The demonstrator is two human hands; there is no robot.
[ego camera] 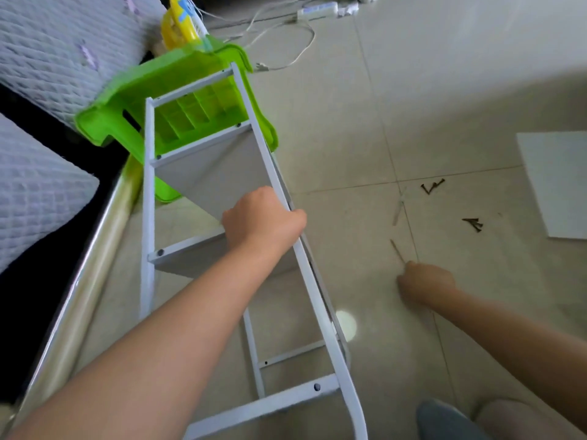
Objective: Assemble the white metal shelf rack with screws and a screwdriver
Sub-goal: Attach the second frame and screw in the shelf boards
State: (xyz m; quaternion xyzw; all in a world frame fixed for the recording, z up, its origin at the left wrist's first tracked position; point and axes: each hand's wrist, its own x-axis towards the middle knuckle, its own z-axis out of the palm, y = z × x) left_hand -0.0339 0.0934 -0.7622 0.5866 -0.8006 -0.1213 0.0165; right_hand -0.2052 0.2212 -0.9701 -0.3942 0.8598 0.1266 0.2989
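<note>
- White metal shelf rack (203, 198): partly assembled, lying tilted on the tiled floor (428, 106), its far end against a green plastic stool (165, 90). Two shelf panels sit between the side rails; dark screw heads show at several joints.
- Left hand (263, 220): fingers curled over the rack's right-hand rail just beside the upper shelf panel. Grip is closed around the rail.
- Right hand (427, 281): down at floor level, to the right of the rack and apart from it. Fingers are curled and a thin rod-like item (397, 250) projects from the fist toward the rack; the frame is blurred, so I cannot tell whether it is the screwdriver or whether the grip actually has hold of it.
- Screws (432, 186): a small dark cluster on the floor to the right of the rack, beyond the right hand; a second cluster (474, 223) lies farther right.
- White panel (559, 182): flat on the floor, well to the right of the rack.
- Power strip (317, 9) with white cables: on the floor beyond the rack's far end.
- Quilted bedding (47, 52): left of the rack.
</note>
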